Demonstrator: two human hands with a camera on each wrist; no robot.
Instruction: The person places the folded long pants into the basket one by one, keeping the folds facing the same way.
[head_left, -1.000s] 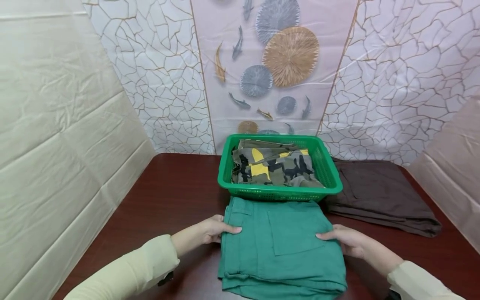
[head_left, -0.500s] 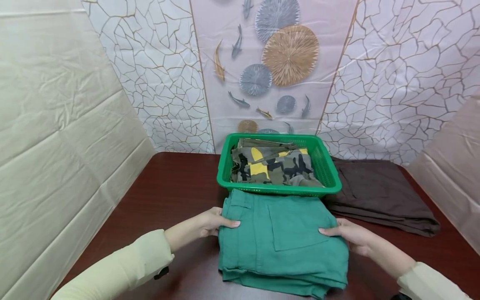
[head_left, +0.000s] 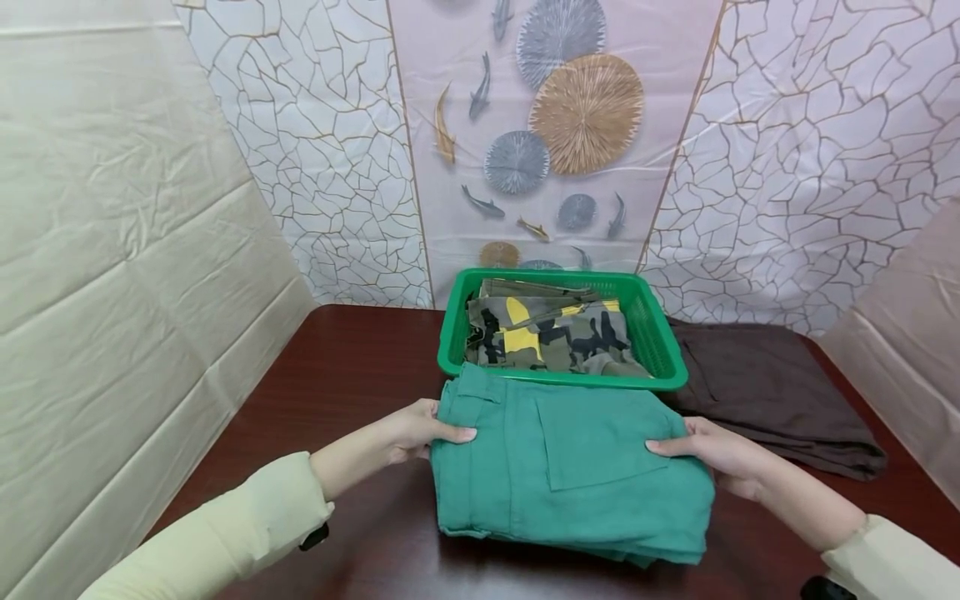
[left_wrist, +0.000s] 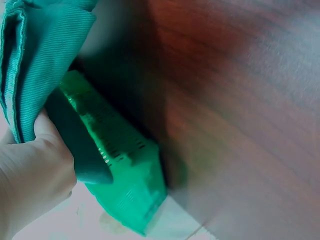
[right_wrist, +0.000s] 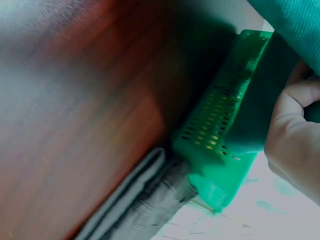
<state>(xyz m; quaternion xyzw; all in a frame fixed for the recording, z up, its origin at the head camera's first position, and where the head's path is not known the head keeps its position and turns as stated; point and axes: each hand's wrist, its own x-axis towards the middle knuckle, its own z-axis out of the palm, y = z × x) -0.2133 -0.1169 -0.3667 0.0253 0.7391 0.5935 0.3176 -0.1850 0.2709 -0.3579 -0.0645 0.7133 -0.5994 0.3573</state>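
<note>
Folded green trousers point(head_left: 577, 467) with a patch pocket on top are held up between both hands, just in front of a green basket point(head_left: 562, 382). My left hand point(head_left: 411, 429) grips their left edge, thumb on top and fingers underneath. At the opposite edge my right hand point(head_left: 720, 454) pinches the fabric the same way. In the left wrist view the green trousers point(left_wrist: 50, 55) hang over the table, with the basket point(left_wrist: 125, 165) beyond. Folded camouflage clothing point(head_left: 555, 333) in grey, black and yellow lies inside the basket.
Dark brown folded trousers point(head_left: 780, 392) lie on the right of the table, beside the basket. The dark red wooden table point(head_left: 352, 358) ends against a patterned cloth backdrop point(head_left: 337, 150). Pale cloth walls point(head_left: 127, 275) stand at both sides.
Both hands have raised the green trousers off the table and moved them away from the person, so their far edge now overlaps the basket's front rim in the head view.
</note>
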